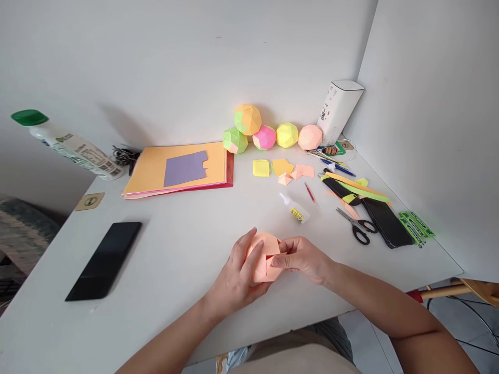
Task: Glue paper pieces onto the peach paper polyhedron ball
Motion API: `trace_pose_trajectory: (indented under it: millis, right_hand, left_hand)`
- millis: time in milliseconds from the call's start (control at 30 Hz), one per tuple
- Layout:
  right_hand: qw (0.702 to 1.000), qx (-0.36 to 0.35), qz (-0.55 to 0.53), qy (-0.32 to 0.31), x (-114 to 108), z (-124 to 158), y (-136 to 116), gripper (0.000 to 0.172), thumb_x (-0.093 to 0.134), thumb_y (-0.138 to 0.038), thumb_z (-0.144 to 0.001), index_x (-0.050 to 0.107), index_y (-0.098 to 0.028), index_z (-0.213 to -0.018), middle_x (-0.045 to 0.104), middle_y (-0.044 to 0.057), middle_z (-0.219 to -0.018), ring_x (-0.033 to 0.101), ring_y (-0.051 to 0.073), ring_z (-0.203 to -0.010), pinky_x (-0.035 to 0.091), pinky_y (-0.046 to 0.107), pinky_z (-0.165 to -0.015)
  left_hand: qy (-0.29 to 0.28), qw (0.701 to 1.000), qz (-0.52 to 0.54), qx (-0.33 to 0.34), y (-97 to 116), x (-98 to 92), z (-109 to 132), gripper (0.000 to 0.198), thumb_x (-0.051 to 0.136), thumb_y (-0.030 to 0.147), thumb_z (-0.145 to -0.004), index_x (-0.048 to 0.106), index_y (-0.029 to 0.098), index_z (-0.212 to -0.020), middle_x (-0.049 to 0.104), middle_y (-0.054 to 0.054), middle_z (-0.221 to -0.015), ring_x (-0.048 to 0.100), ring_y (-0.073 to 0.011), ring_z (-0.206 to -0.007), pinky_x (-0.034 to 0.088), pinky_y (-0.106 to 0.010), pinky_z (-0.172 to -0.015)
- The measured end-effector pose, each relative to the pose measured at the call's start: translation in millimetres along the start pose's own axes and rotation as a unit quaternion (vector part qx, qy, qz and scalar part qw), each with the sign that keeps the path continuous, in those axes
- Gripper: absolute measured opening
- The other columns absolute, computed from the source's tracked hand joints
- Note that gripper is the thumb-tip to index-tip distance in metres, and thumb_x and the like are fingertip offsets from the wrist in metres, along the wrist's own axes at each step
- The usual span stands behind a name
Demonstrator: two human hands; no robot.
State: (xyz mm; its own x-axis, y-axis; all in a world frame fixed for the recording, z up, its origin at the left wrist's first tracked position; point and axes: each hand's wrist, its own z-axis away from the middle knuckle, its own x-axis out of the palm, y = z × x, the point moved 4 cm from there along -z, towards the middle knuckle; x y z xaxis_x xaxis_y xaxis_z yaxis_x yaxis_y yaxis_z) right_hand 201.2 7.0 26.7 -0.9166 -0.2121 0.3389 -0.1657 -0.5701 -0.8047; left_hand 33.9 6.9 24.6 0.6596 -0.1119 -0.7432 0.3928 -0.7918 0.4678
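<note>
Low over the front part of the desk, my left hand wraps round a peach paper ball made of folded facets. A gap shows in the ball's right side. At that gap my right hand pinches a flap of the same peach paper between thumb and fingers. The underside of the ball is hidden by my left hand. Just beyond the hands lies a small glue bottle with a white nozzle. A red pencil-like stick rests near it.
Finished paper balls line the wall, one stacked on top. Sticky notes lie before them. To the right are scissors and a dark phone; leftward, a black tablet-like device, a paper stack and a white bottle.
</note>
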Motion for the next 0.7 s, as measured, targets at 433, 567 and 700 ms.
trace_pose_trajectory:
  millis: [433, 567, 700]
  right_hand:
    - [1.0, 0.016, -0.002, 0.017, 4.2, 3.4, -4.5, 0.042, 0.089, -0.04, -0.055, 0.055, -0.015, -0.056, 0.05, -0.005, -0.059, 0.044, 0.009, -0.059, 0.031, 0.026, -0.059]
    - [1.0, 0.005, 0.003, 0.014, 4.9, 3.6, -3.8, 0.041, 0.088, -0.042, -0.057, 0.056, -0.016, -0.058, 0.05, -0.005, -0.06, 0.045, 0.009, -0.06, 0.032, 0.026, -0.059]
    - [0.999, -0.007, 0.033, -0.034, 1.7, 4.5, -8.6, 0.036, 0.084, -0.042, -0.065, 0.06, -0.015, -0.063, 0.047, -0.006, -0.056, 0.036, 0.007, -0.053, 0.025, 0.026, -0.055]
  left_hand:
    - [0.007, 0.999, -0.036, 0.027, 6.4, -5.6, -5.6, 0.083, 0.062, 0.015, -0.087, 0.011, 0.017, -0.151, 0.029, -0.028, -0.144, 0.035, -0.0386, -0.136, 0.049, -0.059, -0.097]
    - [0.014, 0.999, -0.038, 0.026, 7.2, -6.3, -6.7, 0.084, 0.062, 0.013, -0.086, 0.01, 0.018, -0.152, 0.03, -0.026, -0.144, 0.037, -0.038, -0.135, 0.049, -0.059, -0.097]
    - [0.004, 0.999, -0.029, 0.018, 5.4, -5.2, -4.7, 0.085, 0.063, 0.015, -0.086, 0.01, 0.017, -0.152, 0.027, -0.027, -0.146, 0.036, -0.0391, -0.135, 0.049, -0.058, -0.097]
